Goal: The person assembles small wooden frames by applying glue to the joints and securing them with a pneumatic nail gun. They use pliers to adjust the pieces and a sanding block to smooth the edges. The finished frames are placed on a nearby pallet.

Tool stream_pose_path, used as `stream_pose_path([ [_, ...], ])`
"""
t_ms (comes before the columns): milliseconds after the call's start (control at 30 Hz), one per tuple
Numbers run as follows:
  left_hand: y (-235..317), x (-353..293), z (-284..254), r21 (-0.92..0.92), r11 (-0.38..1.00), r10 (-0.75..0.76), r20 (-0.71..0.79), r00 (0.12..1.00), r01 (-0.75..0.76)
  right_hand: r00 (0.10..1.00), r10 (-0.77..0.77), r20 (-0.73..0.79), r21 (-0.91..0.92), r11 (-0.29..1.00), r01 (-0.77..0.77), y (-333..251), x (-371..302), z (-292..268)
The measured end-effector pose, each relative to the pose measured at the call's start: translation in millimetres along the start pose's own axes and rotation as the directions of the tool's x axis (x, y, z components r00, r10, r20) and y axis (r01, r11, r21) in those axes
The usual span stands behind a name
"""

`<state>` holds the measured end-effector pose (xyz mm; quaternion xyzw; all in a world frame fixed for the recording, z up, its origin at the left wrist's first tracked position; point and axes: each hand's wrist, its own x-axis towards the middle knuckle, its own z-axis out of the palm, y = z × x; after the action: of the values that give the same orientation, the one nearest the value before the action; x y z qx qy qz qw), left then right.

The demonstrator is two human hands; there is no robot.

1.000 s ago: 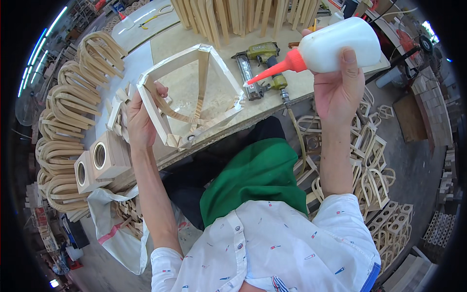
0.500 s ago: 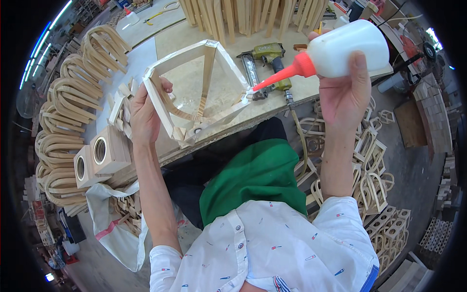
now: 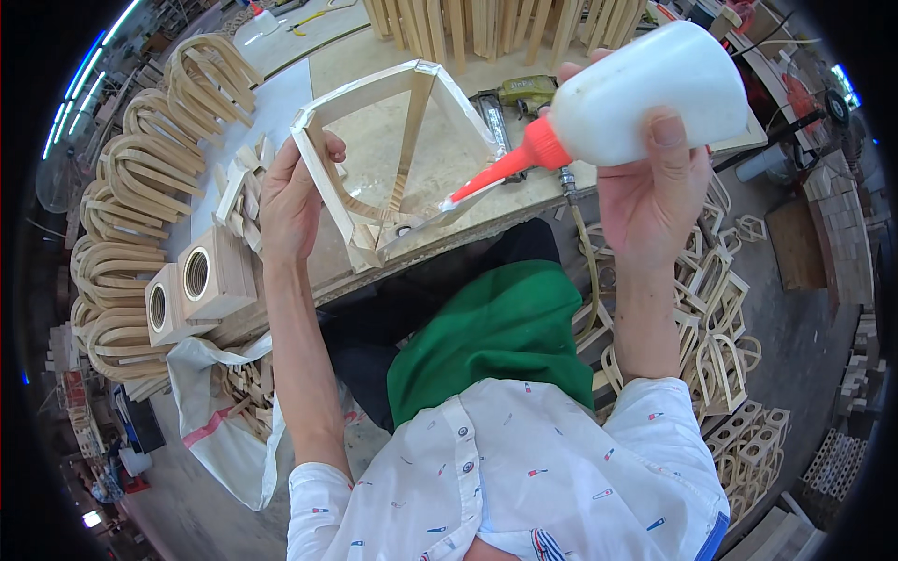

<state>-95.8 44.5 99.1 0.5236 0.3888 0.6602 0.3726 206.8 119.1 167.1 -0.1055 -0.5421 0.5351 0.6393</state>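
Note:
My left hand (image 3: 288, 206) is closed around the left side of an open, four-sided wooden frame (image 3: 458, 106) with curved struts, held up over the bench edge. My right hand (image 3: 655, 210) grips a white squeeze bottle (image 3: 645, 89), tipped down to the left. Its red nozzle (image 3: 500, 171) points at the frame's near right bar, and white glue shows around the tip. Whether the tip touches the wood, I cannot tell. Behind the nozzle lies a green nail gun (image 3: 528, 91), partly hidden by the bottle.
Bent wooden loops (image 3: 140, 178) line the bench's left side, near small wood offcuts (image 3: 245, 187) and blocks with round holes (image 3: 220, 276). Upright wooden legs (image 3: 505, 33) stand at the back. A hose (image 3: 587, 252) hangs off the edge. Frames (image 3: 720, 346) pile up on the floor at right.
The nozzle tip has moved left and nearer from the frame's right corner along its near bar. The frame has shifted slightly right and up, still in my left hand.

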Motion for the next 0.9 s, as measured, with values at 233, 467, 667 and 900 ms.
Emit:
stream_pose_path([
  [233, 4, -1, 6, -0.004, 1.0, -0.024, -0.064, 0.998, 0.024, 0.996, 0.002, -0.084, 0.055, 0.998, 0.003, -8, 4, -1],
  [467, 5, 1, 10, 0.032, 0.999, -0.016, -0.07, 0.997, 0.018, 0.996, 0.086, 0.004, 0.106, 0.991, -0.086, -2, 2, 18],
  [667, 5, 1, 10, 0.049, 0.999, -0.019, -0.078, 0.997, 0.023, 0.992, 0.119, 0.042, 0.104, 0.987, -0.122, 2, -1, 27],
  [900, 5, 1, 13, 0.017, 0.999, -0.028, -0.085, 0.996, 0.029, 0.996, 0.092, -0.002, 0.103, 0.99, -0.091, 7, 2, 41],
])
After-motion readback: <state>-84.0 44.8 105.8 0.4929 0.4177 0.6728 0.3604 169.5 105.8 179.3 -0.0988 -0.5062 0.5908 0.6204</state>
